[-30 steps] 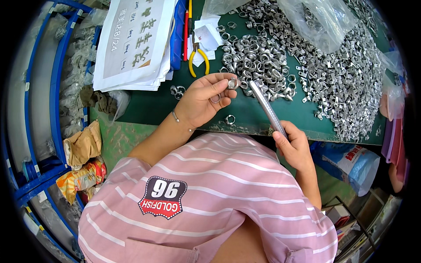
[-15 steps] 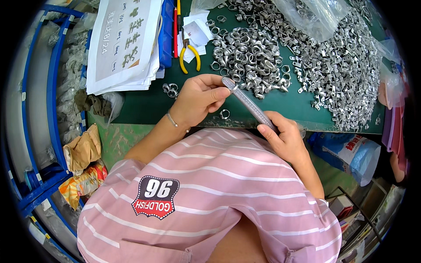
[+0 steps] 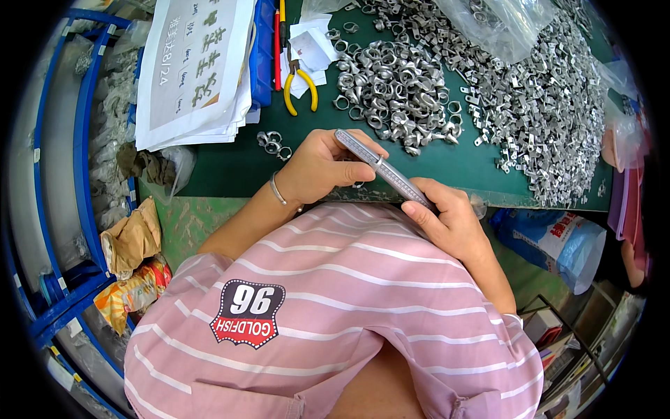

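We log yellow-handled pliers (image 3: 294,68) by white paper slips (image 3: 310,50), printed sheets (image 3: 185,70) beside a blue bin (image 3: 262,73). Left: blue shelving (image 3: 82,136), crumpled brown paper (image 3: 131,236) near it. Right: blue-and-white bag (image 3: 581,262).

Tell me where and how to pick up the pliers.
Probably best to take the pliers by both yellow handles, coming from the near side: the handles spread apart toward that side, while the metal head points away.

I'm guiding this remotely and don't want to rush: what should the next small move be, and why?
I'd probably hold the straight, silver-grey, metal-looking rod with fine markings steady in the bare right hand to read it beside the shiny silver metal ring: the ring encircles it partway along, with the bare left hand close by. I can't tell how snugly.
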A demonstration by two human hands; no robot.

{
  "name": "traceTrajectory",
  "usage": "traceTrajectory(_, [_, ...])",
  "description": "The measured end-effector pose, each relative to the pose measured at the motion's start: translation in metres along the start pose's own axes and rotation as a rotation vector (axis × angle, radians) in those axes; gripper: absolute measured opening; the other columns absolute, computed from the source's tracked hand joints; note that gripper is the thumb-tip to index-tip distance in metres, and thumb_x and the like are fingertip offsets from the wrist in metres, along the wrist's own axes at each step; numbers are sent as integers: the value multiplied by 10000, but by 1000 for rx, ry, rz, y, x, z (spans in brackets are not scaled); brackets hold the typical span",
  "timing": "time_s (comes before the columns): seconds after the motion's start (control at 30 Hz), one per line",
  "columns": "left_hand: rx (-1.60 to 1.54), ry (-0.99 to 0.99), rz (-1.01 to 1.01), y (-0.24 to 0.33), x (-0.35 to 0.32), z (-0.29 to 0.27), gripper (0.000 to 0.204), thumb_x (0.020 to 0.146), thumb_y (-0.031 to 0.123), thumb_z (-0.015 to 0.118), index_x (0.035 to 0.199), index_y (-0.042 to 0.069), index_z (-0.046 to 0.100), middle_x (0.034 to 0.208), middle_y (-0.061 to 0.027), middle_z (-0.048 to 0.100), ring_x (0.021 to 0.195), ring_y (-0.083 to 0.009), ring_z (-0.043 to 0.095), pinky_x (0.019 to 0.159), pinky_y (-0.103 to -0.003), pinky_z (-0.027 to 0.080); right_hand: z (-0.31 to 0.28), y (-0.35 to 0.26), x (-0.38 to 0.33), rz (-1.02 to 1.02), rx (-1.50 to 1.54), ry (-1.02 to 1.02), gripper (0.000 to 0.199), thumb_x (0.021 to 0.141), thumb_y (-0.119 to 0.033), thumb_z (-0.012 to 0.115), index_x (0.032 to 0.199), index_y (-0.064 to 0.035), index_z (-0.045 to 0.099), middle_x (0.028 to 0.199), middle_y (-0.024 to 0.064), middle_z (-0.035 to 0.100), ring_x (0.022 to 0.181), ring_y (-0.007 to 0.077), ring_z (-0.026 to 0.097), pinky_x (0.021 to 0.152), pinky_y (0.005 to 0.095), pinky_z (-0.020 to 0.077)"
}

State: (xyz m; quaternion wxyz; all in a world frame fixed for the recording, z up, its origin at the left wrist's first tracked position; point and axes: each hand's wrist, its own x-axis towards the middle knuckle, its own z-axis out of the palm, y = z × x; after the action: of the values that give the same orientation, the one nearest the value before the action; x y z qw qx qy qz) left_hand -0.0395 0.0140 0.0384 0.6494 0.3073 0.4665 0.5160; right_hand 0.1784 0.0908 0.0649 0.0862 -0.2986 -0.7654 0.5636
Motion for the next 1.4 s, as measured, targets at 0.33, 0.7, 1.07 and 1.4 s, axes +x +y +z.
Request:
traceTrajectory(0.33, [250, 21, 142, -4, -4, 9, 200, 717, 58, 695, 899, -1, 640, 839, -31, 568, 744, -92, 518, 651, -221, 412, -3, 3, -7, 23, 26, -47, 267, 837, -200, 603, 1015, -2, 587, 843, 163, 619, 747, 293, 604, 674, 347, 464])
traceTrajectory(0.7, [-243, 339, 249, 15, 21, -21, 149, 780, -3, 531, 928, 9, 551, 735, 2, 518, 572, -57, 460, 483, -193, 354, -27, 27, -25, 214, -25, 55, 271, 844, -187, 596, 1031, 8, 585, 780, 121, 604, 689, 173, 551, 656, 282, 447])
traceTrajectory(1.07, [1248, 414, 544, -3, 37, -37, 103, 719, -6, 642, 815, 14, 612, 794, -81, 542, 730, -207, 555, 643, -311, 446, -21, 28, -27, 216, 63, 92, 281, 855, -197, 593, 1036, 17, 585, 795, 91, 603, 704, 129, 533, 661, 259, 439])
traceTrajectory(1.4, [-301, 154, -79, 11, 16, -8, 192, 926, 158, 473, 1041, 18, 535, 986, -152, 617, 823, -163, 638, 584, -207, 510, -18, 25, -21, 224, 115, 105, 268, 859, -187, 591, 1027, 22, 584, 790, 68, 592, 686, 111, 504, 642, 246, 428])
